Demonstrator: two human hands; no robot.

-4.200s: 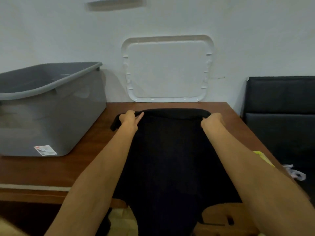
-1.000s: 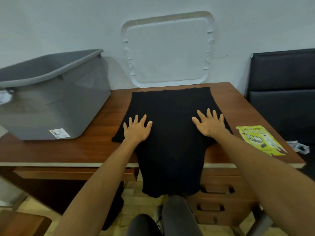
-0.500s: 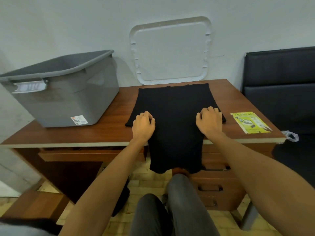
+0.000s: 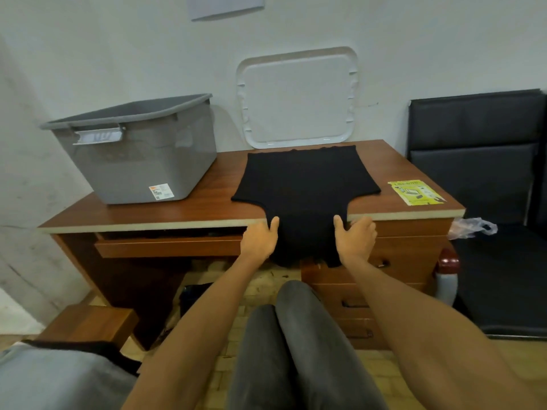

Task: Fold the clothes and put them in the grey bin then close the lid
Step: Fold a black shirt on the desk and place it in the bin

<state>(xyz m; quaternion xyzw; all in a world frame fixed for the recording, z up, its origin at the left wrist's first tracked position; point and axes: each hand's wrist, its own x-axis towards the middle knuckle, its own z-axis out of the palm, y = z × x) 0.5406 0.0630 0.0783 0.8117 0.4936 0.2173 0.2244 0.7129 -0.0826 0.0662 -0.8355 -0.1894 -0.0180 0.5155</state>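
Observation:
A black garment [image 4: 302, 179] lies flat on the wooden desk [image 4: 165, 213], its lower part hanging over the front edge. My left hand [image 4: 259, 242] grips the hanging part at its left side, below the desk edge. My right hand [image 4: 355, 239] grips it at the right side. The open grey bin [image 4: 139, 149] stands on the desk's left half. Its white lid [image 4: 297, 97] leans upright against the wall behind the garment.
A yellow leaflet [image 4: 414, 192] lies on the desk's right end. A black padded seat [image 4: 479, 179] stands to the right, with a clear plastic bag [image 4: 473, 227] by the desk corner. Grey and black cloth [image 4: 59, 377] lies low at my left. My knees [image 4: 296, 344] are below.
My hands slid from the desk top down over the front edge and now hold the hanging part of the garment. The view has pulled back from the desk.

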